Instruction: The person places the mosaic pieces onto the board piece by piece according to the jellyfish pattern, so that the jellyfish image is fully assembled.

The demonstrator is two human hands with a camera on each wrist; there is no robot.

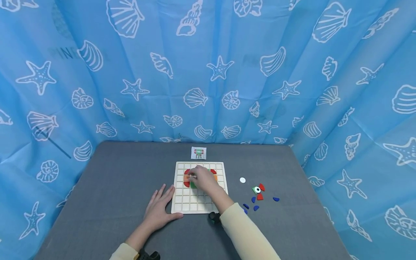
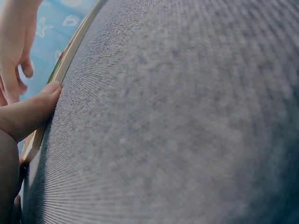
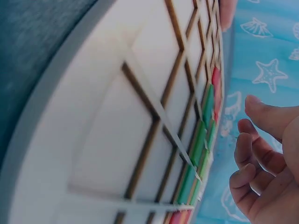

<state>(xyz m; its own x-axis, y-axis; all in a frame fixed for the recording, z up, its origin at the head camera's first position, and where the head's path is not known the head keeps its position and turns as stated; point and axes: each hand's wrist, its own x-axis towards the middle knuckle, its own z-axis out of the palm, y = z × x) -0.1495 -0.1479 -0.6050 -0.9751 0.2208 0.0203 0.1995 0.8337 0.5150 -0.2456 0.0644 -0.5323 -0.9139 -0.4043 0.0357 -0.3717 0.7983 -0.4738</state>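
Observation:
A pale gridded board [image 1: 184,207] lies on the grey table, with red [image 1: 186,184], green and orange pieces in its upper cells. My left hand [image 1: 158,212] is spread at its lower left corner, fingers along the left side and thumb [image 2: 32,109] against the near edge. Over the upper part of the board is my right hand [image 1: 203,177], its fingers bent and partly covering the pieces. Something small and whitish shows by its fingertips in the head view; whether it is held is unclear. The right wrist view shows the curled fingers [image 3: 250,179] with no piece visible between thumb and index finger.
A small printed card [image 1: 198,153] lies behind the board. To the right are a white disc [image 1: 242,180], another white disc [image 1: 257,190] on a green piece, red pieces [image 1: 260,196] and several blue pieces [image 1: 256,208]. A shell-patterned blue curtain [image 1: 219,90] hangs behind and around the table.

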